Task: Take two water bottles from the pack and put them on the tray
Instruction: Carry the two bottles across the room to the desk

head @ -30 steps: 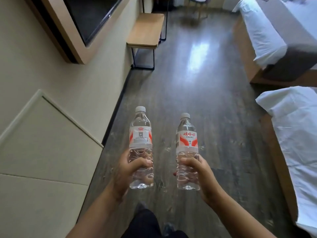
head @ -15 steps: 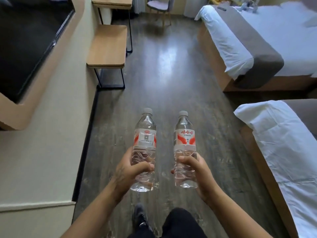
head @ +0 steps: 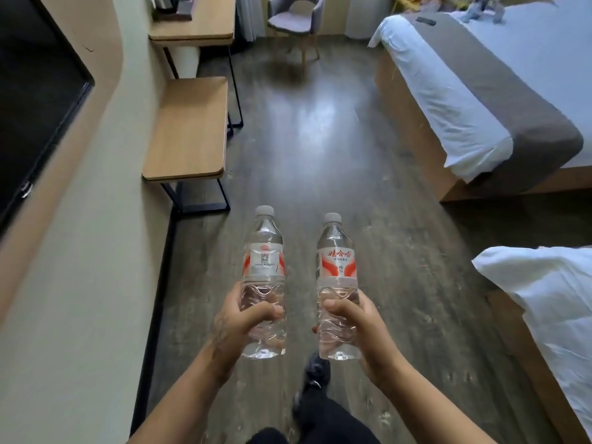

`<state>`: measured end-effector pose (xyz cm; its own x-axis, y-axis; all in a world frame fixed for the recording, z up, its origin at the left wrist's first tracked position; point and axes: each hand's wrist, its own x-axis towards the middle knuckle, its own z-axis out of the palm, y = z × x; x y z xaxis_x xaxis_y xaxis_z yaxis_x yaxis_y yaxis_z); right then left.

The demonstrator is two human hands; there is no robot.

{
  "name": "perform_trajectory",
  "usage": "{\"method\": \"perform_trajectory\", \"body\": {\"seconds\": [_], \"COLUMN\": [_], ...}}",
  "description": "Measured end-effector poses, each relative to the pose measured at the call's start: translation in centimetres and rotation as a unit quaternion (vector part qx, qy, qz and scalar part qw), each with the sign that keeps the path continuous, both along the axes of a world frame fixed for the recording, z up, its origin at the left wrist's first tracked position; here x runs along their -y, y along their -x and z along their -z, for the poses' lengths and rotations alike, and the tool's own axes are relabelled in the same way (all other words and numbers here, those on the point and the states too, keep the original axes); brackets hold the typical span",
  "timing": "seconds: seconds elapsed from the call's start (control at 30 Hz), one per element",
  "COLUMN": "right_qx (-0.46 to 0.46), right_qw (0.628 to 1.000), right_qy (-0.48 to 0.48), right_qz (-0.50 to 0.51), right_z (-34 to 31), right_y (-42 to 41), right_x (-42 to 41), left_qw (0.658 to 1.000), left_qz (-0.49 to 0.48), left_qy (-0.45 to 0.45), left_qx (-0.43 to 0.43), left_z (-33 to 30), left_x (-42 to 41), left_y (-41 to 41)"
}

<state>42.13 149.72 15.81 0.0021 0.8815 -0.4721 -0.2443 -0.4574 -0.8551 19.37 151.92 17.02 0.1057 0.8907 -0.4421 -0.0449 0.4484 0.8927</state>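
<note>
Hands (head: 238,322) (head: 365,328) each grip upright water bottle (head: 264,283) (head: 336,290) above floor (head: 320,139).

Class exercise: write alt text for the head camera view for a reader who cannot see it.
A left hand and a right hand each hold an upright water bottle, left bottle and right bottle, above a dark wood floor. Wooden shelves line the left wall; beds stand right.

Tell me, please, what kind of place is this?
Most likely a hotel room: two made beds, the far bed and the near bed, a wall-side desk with a chair, and a low wooden bench.
</note>
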Motion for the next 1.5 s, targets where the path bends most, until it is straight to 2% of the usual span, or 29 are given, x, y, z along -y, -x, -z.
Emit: {"method": "perform_trajectory", "body": {"seconds": [0.33, 0.43, 0.6, 0.7, 0.9, 1.17, 1.5], "right_qx": [0.006, 0.043, 0.036, 0.001, 0.009, 0.009, 0.022], "right_qw": [1.000, 0.998, 0.999, 1.000, 1.000, 1.000, 0.998], "right_qy": [0.010, 0.007, 0.020, 0.016, 0.023, 0.010, -0.005], "right_qz": [-0.028, -0.037, -0.003, -0.015, 0.011, -0.007, -0.054], "right_z": [-1.7, -0.6, 0.2, -0.7, -1.9, 0.0, -3.1], "right_y": [-2.7, -2.5, -0.8, 0.1, 0.4, -2.1, -3.5], "right_x": [-29.2, -38.7, -54.2, -63.0, -79.8, -105.4, -135.2], "left_qw": [1.000, 1.000, 1.000, 0.999, 0.998, 0.999, 0.999], "left_qz": [-0.022, -0.023, 0.010, 0.035, 0.058, 0.027, -0.004], "left_qy": [-0.009, -0.010, -0.010, -0.015, -0.016, -0.011, -0.051], "left_qx": [0.007, 0.014, 0.021, 0.015, 0.027, 0.027, 0.017], "left_z": [-1.3, 0.1, 1.1, 0.4, -0.4, 1.7, -1.7], "left_x": [-26.7, -36.4, -53.2, -62.7, -80.6, -104.8, -131.7], "left_y": [-1.3, -1.1, 0.0, 0.9, 1.5, -1.0, -2.3]}}
